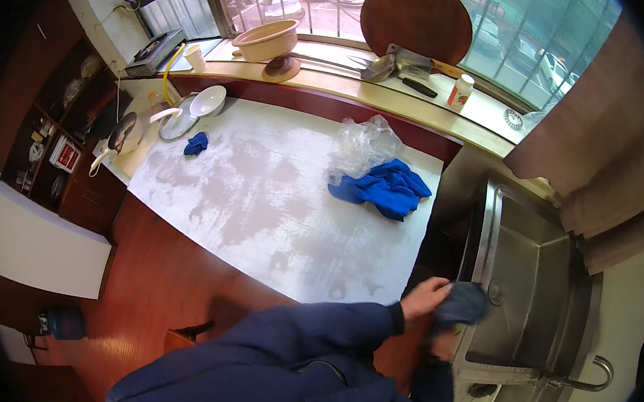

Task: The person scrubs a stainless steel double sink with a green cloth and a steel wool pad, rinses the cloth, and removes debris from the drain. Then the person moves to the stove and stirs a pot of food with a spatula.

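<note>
My left hand grips the near left edge of a dark blue-grey object at the sink's left rim. The object is blurred; it may be a cloth or a small bowl. Just below it is my right hand, blurred and partly covered, so its grip does not show. A small yellow-green patch peeks out beside the right hand. The stainless steel sink lies to the right of both hands. On the white table rest a crumpled blue cloth and a clear plastic bag.
A smaller blue cloth, a white bowl and a glass lid occupy the table's far left. The windowsill holds a cleaver, a ladle and a white bottle. A faucet curves over the sink's near side.
</note>
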`<state>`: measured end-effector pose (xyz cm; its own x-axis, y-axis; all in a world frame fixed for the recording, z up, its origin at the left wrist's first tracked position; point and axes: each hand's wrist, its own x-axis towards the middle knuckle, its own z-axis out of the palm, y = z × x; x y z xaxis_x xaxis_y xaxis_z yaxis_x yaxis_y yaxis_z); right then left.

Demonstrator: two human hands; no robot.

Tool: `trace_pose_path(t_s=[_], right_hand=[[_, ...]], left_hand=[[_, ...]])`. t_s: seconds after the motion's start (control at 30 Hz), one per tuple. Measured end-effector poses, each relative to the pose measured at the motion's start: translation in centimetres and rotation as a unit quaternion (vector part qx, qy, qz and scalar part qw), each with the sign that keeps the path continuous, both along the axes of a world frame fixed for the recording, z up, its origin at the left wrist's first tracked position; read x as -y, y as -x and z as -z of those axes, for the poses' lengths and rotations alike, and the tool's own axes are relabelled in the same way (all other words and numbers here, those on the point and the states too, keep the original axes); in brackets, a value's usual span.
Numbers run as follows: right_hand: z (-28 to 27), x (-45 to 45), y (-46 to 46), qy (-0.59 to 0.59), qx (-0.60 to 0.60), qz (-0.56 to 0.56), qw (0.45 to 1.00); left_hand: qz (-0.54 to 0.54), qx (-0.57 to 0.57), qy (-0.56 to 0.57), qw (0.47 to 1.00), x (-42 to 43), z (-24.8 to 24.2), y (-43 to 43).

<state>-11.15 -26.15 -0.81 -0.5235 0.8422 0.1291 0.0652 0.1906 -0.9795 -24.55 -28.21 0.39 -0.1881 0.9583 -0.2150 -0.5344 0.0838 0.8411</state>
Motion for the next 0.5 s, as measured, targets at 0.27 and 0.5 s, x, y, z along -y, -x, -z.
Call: trace_pose_path(t_s=[0.27,0.5], right_hand=[[-6.2,1.0,1.7,0.066,0.034,0.090,0.993],[-8.1,1.7,-0.6,0.276,-0.347,0.073,0.893]], left_hand=[[-0.068,0.403,-0.244,0.879,0.4,2.9,-7.3],[0.101,0.368,-0.095,0.919,-1.2,1.4,-5.1]])
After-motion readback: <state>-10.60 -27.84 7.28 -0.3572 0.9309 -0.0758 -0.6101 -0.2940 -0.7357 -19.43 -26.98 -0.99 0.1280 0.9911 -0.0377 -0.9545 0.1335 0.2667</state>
